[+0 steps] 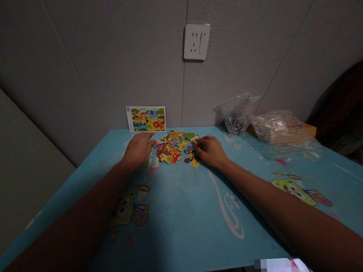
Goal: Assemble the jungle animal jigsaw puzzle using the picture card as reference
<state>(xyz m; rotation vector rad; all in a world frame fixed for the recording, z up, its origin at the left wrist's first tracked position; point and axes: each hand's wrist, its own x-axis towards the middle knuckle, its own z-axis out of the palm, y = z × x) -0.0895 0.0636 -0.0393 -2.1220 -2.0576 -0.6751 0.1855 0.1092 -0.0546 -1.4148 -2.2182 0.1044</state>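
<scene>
A heap of bright jigsaw pieces (175, 146) lies on the far part of a blue cartoon-printed table (185, 217). My left hand (138, 149) rests palm down at the heap's left edge, fingers stretched out and touching the pieces. My right hand (211, 150) sits at the heap's right edge with its fingers curled against a piece; whether it grips that piece is unclear. A picture card (146, 118) with the same colourful animal scene leans upright on the wall just behind the heap.
Two crumpled clear plastic bags (261, 125) lie at the back right of the table. A white wall socket (196, 41) is on the grey wall above. A dark rounded object (347, 111) stands beyond the table's right edge.
</scene>
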